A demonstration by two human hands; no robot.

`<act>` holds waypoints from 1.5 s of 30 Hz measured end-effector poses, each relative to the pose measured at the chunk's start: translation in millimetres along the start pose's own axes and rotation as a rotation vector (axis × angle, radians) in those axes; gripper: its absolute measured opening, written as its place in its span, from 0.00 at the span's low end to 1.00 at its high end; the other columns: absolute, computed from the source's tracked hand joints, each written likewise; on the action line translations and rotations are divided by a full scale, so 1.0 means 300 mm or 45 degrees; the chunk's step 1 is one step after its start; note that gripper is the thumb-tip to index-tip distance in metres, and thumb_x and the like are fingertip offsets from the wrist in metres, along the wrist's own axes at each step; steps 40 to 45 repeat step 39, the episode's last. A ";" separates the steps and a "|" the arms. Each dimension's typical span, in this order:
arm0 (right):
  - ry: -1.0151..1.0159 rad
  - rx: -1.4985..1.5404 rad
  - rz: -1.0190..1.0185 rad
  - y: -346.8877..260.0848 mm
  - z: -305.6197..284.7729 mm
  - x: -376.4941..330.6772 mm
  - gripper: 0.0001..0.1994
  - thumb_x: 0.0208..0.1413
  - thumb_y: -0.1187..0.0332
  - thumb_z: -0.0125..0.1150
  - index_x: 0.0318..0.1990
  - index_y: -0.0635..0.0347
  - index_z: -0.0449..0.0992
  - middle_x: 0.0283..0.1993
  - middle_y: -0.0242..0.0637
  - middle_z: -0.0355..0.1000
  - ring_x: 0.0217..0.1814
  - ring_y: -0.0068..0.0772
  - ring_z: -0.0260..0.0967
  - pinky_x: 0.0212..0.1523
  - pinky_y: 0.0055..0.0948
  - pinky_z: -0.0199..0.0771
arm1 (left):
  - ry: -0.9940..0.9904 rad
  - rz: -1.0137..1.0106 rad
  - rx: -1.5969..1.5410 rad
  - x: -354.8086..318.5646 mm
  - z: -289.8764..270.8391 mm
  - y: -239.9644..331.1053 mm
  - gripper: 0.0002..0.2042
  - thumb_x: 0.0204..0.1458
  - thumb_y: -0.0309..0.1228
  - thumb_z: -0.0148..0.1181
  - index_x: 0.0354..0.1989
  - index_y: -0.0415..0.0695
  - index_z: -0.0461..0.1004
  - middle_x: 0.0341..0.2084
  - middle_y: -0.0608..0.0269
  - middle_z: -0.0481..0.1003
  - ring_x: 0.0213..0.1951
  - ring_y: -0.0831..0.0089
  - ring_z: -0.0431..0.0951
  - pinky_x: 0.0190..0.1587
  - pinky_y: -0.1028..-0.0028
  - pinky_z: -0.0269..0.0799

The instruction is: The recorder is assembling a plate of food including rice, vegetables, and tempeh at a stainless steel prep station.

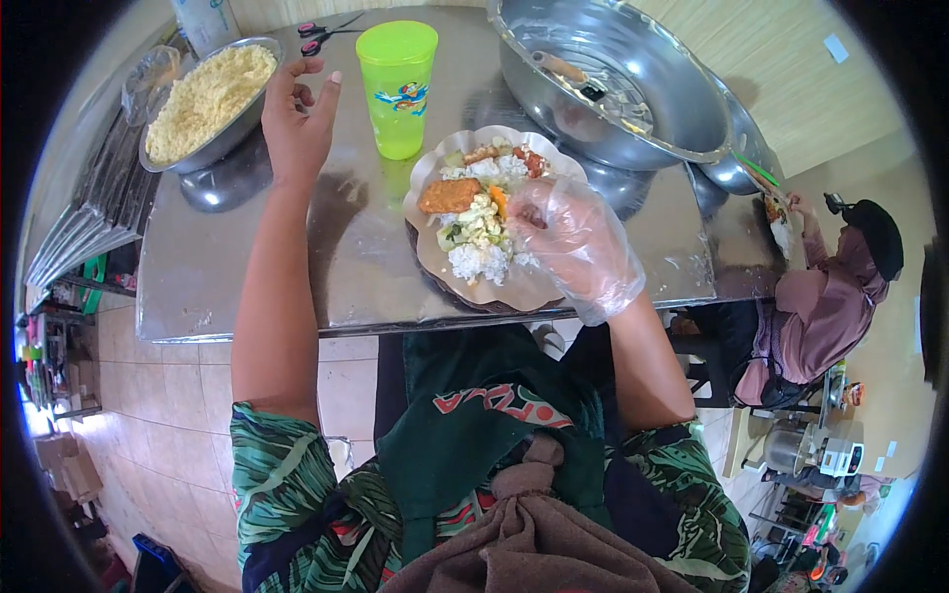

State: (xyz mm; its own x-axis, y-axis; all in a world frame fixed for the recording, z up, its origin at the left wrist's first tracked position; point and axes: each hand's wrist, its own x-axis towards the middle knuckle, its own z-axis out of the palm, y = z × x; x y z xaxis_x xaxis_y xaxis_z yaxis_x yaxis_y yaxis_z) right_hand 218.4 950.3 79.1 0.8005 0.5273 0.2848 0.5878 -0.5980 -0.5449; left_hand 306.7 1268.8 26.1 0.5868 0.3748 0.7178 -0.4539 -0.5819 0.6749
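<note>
A brown paper-lined plate on the steel table holds white rice, chopped vegetables and a fried patty. My right hand, in a clear plastic glove, rests on the plate's right side with its fingers bunched over the rice. Whether it pinches food I cannot tell. My left hand is bare and hovers over the table with fingers loosely spread, holding nothing. It lies between a metal bowl of yellow crumbs and a green plastic cup.
A large steel basin with utensils inside sits at the back right. Scissors lie at the far edge. The table's front edge runs above a tiled floor. A seated person eats at the right end.
</note>
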 end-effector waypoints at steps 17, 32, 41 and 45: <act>0.143 0.717 0.540 0.080 -0.141 -0.012 0.07 0.54 0.76 0.63 0.40 0.65 0.78 0.36 0.31 0.77 0.38 0.23 0.72 0.43 0.26 0.74 | -0.029 -0.111 -0.109 -0.011 0.033 0.025 0.12 0.51 0.31 0.66 0.43 0.44 0.76 0.39 0.71 0.77 0.27 0.80 0.64 0.30 0.78 0.64; -0.051 -0.412 0.038 0.018 -0.033 -0.020 0.15 0.52 0.64 0.62 0.46 0.59 0.80 0.44 0.50 0.76 0.48 0.50 0.74 0.53 0.39 0.72 | -0.018 -0.234 -0.156 -0.014 0.017 0.034 0.12 0.52 0.32 0.66 0.43 0.45 0.77 0.35 0.71 0.75 0.25 0.81 0.63 0.28 0.78 0.63; -0.271 -0.152 0.353 0.062 -0.071 0.022 0.14 0.53 0.65 0.64 0.47 0.58 0.80 0.49 0.51 0.75 0.56 0.42 0.71 0.59 0.39 0.68 | -0.003 -0.137 -0.097 -0.012 0.017 0.057 0.12 0.52 0.32 0.66 0.43 0.45 0.76 0.37 0.71 0.76 0.26 0.79 0.63 0.28 0.76 0.64; -0.271 -0.152 0.353 0.062 -0.071 0.022 0.14 0.53 0.65 0.64 0.47 0.58 0.80 0.49 0.51 0.75 0.56 0.42 0.71 0.59 0.39 0.68 | -0.003 -0.137 -0.097 -0.012 0.017 0.057 0.12 0.52 0.32 0.66 0.43 0.45 0.76 0.37 0.71 0.76 0.26 0.79 0.63 0.28 0.76 0.64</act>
